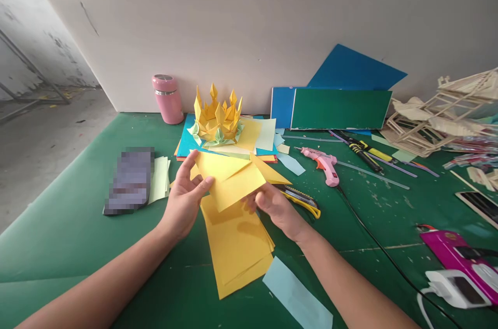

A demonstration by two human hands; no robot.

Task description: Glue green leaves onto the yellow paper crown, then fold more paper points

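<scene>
A folded sheet of yellow paper [237, 183] is held up in front of me, with a flap across its upper part. My left hand [184, 196] pinches its left edge, thumb on top and fingers behind. At the lower right edge, my right hand [278, 209] grips the same paper, its fingertips partly hidden beneath. Below lies a loose stack of yellow paper sheets [237, 251]. Another pointed yellow paper piece [270, 170] shows behind the held one. Close to my right hand is a yellow-handled utility knife [299, 199].
A yellow folded-paper crown [218, 119] stands on coloured sheets beside a pink flask [168, 99]. Rightward lie a pink glue gun [322, 164] with a trailing cable, a magenta power strip [459, 256] and a stick model [424, 121]. A pale blue paper strip [298, 292] lies in front.
</scene>
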